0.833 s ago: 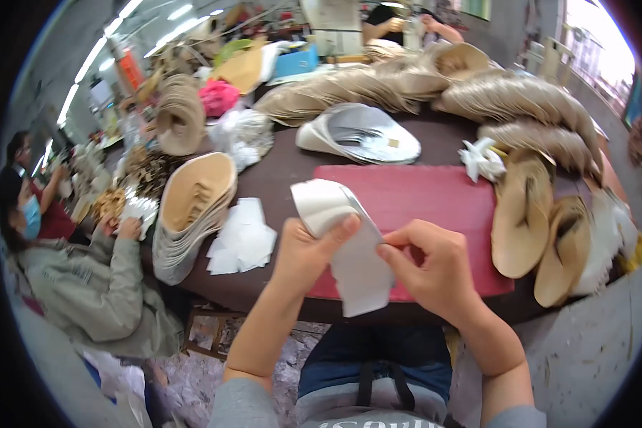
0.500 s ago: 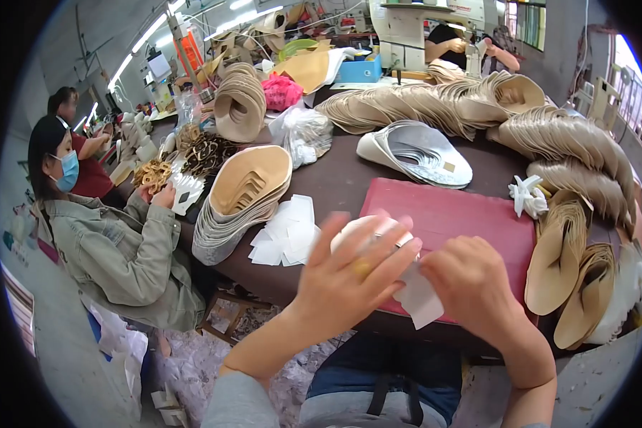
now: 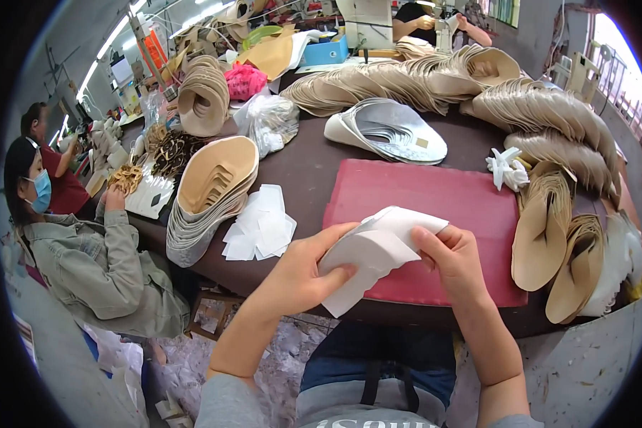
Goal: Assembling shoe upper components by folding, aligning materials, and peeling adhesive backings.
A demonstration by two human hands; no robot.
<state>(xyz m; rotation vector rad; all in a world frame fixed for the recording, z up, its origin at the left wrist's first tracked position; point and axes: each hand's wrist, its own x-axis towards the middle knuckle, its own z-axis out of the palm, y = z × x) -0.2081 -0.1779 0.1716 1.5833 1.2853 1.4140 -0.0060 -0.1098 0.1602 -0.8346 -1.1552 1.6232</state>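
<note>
In front of me, above the near edge of the red mat (image 3: 428,185), both hands hold a white, curved piece of sheet material (image 3: 374,257) with thin, paper-like flaps. My left hand (image 3: 310,267) is closed round its left side, thumb on top. At the upper right corner, my right hand (image 3: 449,257) pinches a flap between thumb and fingers. How many layers there are I cannot tell. Loose white squares (image 3: 262,225) lie in a heap on the dark table, left of the mat. Beyond them stands a nested stack of tan and grey shoe uppers (image 3: 214,185).
White-grey uppers (image 3: 389,132) lie behind the mat, long rows of beige uppers (image 3: 378,84) farther back. At right are a crumpled white bundle (image 3: 508,168) and tan pieces (image 3: 542,235). A masked co-worker (image 3: 93,250) sits at left handling small brown parts; others work farther off.
My hands have come down and nearer, and the white piece now shows flat between them. My right hand has turned thumb up on the flap. The whole view has shifted slightly.
</note>
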